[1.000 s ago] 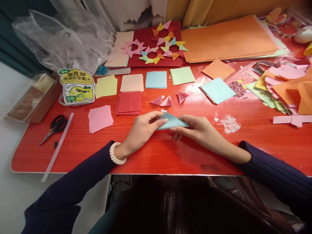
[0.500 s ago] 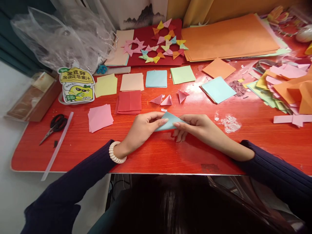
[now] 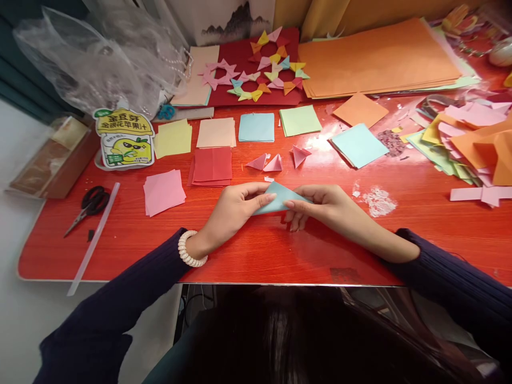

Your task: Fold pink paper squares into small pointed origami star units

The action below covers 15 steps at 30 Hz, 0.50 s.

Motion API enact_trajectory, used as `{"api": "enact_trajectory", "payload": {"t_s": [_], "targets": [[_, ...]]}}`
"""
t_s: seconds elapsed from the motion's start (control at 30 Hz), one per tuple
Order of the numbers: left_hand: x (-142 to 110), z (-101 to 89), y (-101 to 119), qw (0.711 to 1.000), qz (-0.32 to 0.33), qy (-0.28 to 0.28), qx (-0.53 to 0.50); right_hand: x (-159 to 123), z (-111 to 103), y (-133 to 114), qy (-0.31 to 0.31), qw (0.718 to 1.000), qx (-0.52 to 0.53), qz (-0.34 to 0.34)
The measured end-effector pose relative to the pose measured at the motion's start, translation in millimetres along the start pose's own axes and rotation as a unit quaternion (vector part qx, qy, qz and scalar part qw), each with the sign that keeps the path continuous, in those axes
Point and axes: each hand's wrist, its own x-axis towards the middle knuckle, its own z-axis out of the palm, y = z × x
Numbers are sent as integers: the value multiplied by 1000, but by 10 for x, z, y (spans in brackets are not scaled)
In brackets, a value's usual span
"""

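Observation:
A light blue sheet of paper (image 3: 281, 196), folded into a triangle, is held between both hands above the red table. My left hand (image 3: 240, 209) pinches its left corner, thumb on top and fingers behind. My right hand (image 3: 320, 205) grips the right side the same way, its lower fingers curled beneath. Just beyond the paper lie several small folded pink pieces (image 3: 273, 163). Stacks of red squares (image 3: 213, 166) and pink squares (image 3: 164, 193) rest to the left of these.
Black-handled scissors (image 3: 88, 208) and a translucent strip (image 3: 96, 234) lie at the left. Blue squares (image 3: 256, 128) and an orange sheet stack (image 3: 376, 61) are farther back, near several folded-paper rings (image 3: 218, 74). Paper scraps (image 3: 476, 138) pile up at the right.
Both hands keep the same hold on the blue paper triangle. The view has shifted very slightly; nothing else visibly moved.

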Motion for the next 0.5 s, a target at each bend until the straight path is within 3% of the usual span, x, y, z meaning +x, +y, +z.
{"api": "enact_trajectory", "payload": {"t_s": [0.33,0.5], "targets": [[0,4,11,1000,5,6,9,11,19,-10,12,1000,0,10],[3,23,-1,999,-16,4,-43,-5,26,11,24,1000,3,3]]}}
